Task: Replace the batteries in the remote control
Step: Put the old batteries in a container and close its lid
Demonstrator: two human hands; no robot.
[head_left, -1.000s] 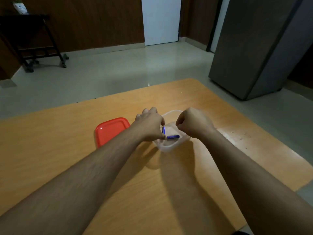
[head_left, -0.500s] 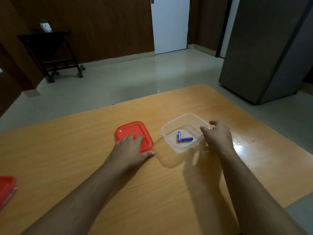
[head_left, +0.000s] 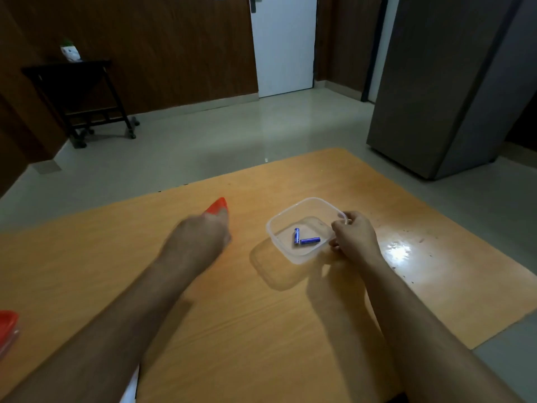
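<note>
- The right hand (head_left: 353, 238) is curling its fingers round the right rim of the clear plastic container (head_left: 280, 248), gripping it.
- Two blue batteries (head_left: 305, 238) are lying inside the container, touching in a V.
- The left hand (head_left: 200, 238), blurred, is lying over the red lid (head_left: 218, 205); whether it is gripping the lid cannot be told.
- Everything is sitting on the wooden table (head_left: 232, 315).

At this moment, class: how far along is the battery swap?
Done: two blue batteries lie in the open clear container. In hand: the left hand, blurred, holds the red lid, tilted up; the right hand grips the container's rim. Left: closing it. No remote shows, so that part cannot be judged.
</note>
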